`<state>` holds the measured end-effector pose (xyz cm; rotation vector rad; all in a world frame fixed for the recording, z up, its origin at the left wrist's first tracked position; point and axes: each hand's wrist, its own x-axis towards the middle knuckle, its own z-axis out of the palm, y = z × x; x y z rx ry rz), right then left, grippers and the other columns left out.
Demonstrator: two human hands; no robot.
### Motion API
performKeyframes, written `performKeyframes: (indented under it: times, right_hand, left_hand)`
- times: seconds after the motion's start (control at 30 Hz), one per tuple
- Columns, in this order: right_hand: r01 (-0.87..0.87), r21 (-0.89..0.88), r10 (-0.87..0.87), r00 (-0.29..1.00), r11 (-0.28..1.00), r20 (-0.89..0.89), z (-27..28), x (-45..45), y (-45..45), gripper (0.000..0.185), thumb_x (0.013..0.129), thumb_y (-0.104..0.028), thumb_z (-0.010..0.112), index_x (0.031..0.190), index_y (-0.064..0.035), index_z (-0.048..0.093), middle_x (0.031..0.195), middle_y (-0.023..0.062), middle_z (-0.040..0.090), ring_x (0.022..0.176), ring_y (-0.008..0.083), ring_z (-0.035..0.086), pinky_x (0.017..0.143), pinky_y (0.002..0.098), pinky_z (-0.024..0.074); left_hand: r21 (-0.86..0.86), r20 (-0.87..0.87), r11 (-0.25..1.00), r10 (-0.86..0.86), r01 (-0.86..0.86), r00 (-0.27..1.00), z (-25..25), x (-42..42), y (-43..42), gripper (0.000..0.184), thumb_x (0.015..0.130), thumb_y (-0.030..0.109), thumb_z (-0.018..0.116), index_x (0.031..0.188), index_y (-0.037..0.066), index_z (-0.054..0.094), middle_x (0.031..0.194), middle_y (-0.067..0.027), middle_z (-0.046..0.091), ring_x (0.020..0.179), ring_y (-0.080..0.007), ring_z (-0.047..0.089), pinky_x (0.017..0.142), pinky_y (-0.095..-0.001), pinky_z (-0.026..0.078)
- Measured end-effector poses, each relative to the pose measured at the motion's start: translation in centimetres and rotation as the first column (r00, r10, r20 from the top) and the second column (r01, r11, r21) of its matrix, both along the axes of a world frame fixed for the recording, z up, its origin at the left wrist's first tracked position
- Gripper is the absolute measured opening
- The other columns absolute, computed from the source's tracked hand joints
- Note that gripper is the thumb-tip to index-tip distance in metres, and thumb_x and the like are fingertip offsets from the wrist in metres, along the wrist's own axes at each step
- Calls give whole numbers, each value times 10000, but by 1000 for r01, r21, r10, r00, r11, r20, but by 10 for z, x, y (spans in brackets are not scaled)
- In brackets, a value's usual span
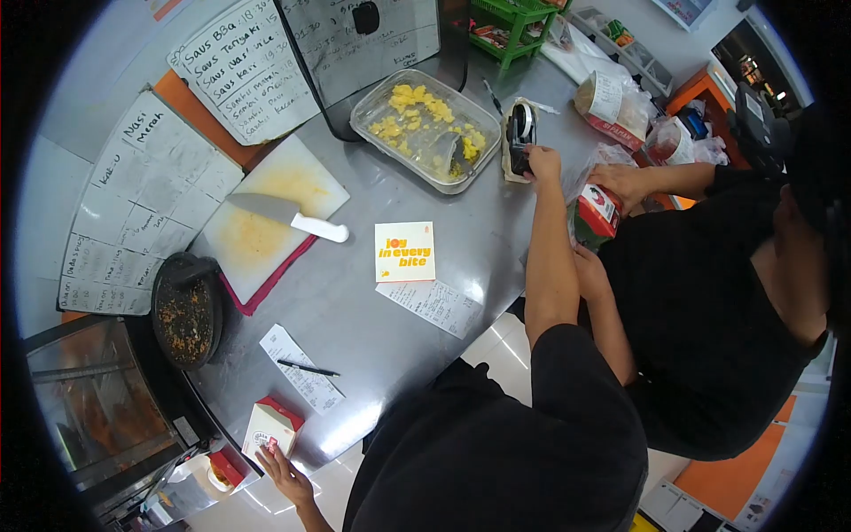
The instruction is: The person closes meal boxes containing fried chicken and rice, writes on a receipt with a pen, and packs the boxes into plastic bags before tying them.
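My left hand (285,474) rests with its fingers spread against the lid of a small white and red food box (273,434) at the table's near left corner. My right arm reaches across to the far side, where my right hand (542,165) is closed at the near end of a black tape dispenser (520,133). A roll sits in the dispenser; my fingertips are partly hidden there. Between my hands lie a white "joy in every bite" box (405,253), a receipt (434,306) partly beneath it, and another receipt (297,363) with a black pen (308,367).
A clear tub (359,115) holds yellow food pieces. A white-handled knife (292,216) lies on a cutting board (310,173), beside a dark round pan (186,310). At right, a co-worker (700,310) handles a red and green box (598,213) in a clear bag.
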<state>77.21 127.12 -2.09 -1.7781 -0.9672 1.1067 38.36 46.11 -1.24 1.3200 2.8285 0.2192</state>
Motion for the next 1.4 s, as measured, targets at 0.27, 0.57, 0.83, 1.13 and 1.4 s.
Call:
performKeyframes:
  times: [0.27,0.57,0.83,1.13,1.4]
  right_hand:
    - [89,334,107,844,938,-525,-16,-1,-49,124,972,-173,685,1034,-65,685,1096,80,668,961,215,654,743,476,594]
    - [-115,415,275,896,903,-350,-104,49,-31,186,944,-84,718,1097,4,659,1414,169,476,1094,228,616,1023,423,565]
    - [-180,606,439,843,775,-311,-159,87,23,300,983,-149,630,1235,11,665,1251,144,676,1136,268,643,1062,441,477]
    - [-672,332,737,664,662,-125,11,-202,-498,154,1000,-83,632,1075,-31,757,1021,50,732,846,107,631,763,267,522]
    - [-928,98,890,307,358,-338,25,-298,-694,199,954,-11,717,1146,39,711,979,79,721,865,108,649,782,244,523]
  left_hand:
    - [8,6,1000,9,-9,1000,-3,-2,-2,511,1021,18,424,1523,73,497,1620,-233,378,1520,-510,248,1225,-574,257]
    - [129,81,989,-80,69,994,13,-3,11,503,1004,18,398,1490,19,526,1544,-206,501,1512,-493,289,1231,-554,258]
    - [91,-49,995,-28,33,998,11,-11,-8,625,872,24,621,1466,219,596,1613,-142,428,1511,-456,316,1169,-576,353]
    - [213,-116,940,-248,268,962,12,-53,-14,550,834,233,728,1380,205,663,1258,-70,599,1241,-292,543,1110,-585,330]
    - [467,-84,821,-328,328,941,-5,-69,-23,525,811,224,743,1324,133,679,1200,-58,638,1178,-295,580,1046,-504,424]
